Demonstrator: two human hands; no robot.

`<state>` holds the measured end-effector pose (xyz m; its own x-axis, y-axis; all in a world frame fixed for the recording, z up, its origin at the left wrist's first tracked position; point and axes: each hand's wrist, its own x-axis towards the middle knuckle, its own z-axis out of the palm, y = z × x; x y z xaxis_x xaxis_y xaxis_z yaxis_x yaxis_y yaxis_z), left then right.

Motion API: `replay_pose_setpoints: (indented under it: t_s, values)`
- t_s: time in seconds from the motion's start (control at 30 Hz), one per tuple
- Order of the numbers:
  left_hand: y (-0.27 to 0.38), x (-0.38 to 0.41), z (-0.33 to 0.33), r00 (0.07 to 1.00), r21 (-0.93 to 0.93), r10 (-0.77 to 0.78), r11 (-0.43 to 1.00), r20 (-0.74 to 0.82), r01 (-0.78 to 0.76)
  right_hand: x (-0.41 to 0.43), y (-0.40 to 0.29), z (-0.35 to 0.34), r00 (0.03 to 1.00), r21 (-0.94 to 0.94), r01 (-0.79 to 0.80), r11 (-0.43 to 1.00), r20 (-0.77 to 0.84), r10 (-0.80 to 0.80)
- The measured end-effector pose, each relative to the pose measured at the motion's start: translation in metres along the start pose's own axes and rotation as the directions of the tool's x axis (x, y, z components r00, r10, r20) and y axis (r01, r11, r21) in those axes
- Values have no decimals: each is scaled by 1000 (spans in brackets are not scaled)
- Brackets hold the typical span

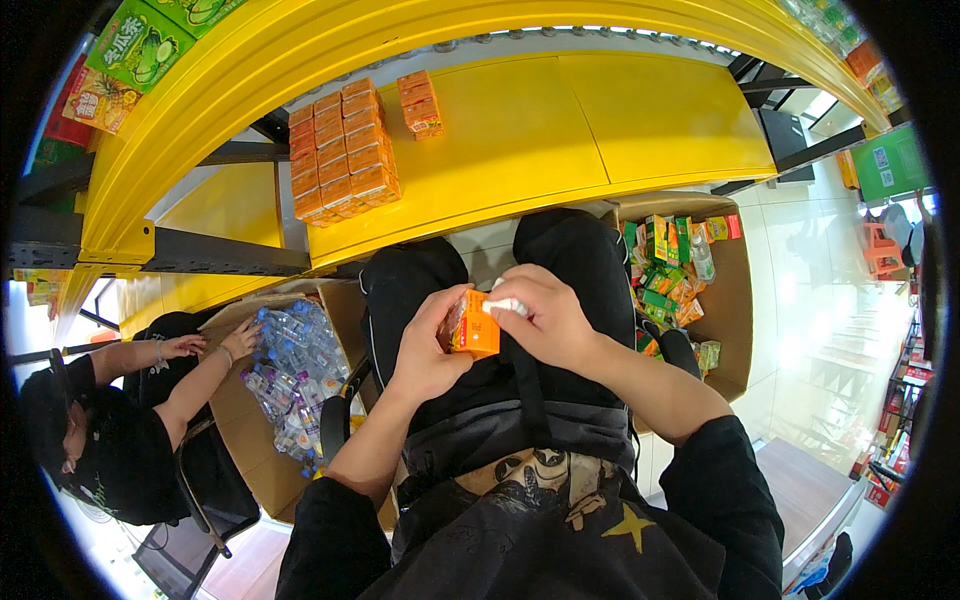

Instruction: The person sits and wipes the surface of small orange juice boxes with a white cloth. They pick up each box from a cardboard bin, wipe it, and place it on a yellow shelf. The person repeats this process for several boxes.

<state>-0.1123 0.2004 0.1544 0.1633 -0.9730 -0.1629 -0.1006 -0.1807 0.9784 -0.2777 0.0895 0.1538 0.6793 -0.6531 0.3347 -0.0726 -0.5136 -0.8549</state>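
Over my lap, my left hand (431, 349) holds an orange drink carton (478, 330) by its side. My right hand (547, 311) pinches a crumpled white cloth or tissue (506, 306) against the carton's upper face. On the yellow shelf in front of me, orange cartons (345, 154) stand packed in a block at the left. A short separate row of similar cartons (421, 105) sits just to the right of that block.
A cardboard box (739, 300) of mixed small cartons stands at my right. At my left is another cardboard box (240, 450) with plastic bottles (292, 337); a seated person (112, 442) reaches into it. Black shelf beams (225, 259) cross at the left.
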Motion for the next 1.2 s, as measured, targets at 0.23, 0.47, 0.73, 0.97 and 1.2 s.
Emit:
replay_pose_setpoints:
  t_s: [0.23,0.47,0.73,0.97,1.2]
  values:
    - [-8,0,-1,1000,91,-28,995,-7,29,-5,-12,2,964,34,194,980,181,-197]
    - [5,-2,1,994,126,-51,991,93,39,-1,2,0,998,-97,27,995,51,-22]
    - [-3,-2,2,997,151,-53,988,49,45,-5,-13,1,981,17,129,992,145,-130]
    - [12,-4,-3,971,113,-115,989,209,92,4,10,-7,990,25,-124,992,66,123]
    - [4,-1,-6,967,-704,-88,670,241,236,7,3,-13,777,560,-622,547,353,521]
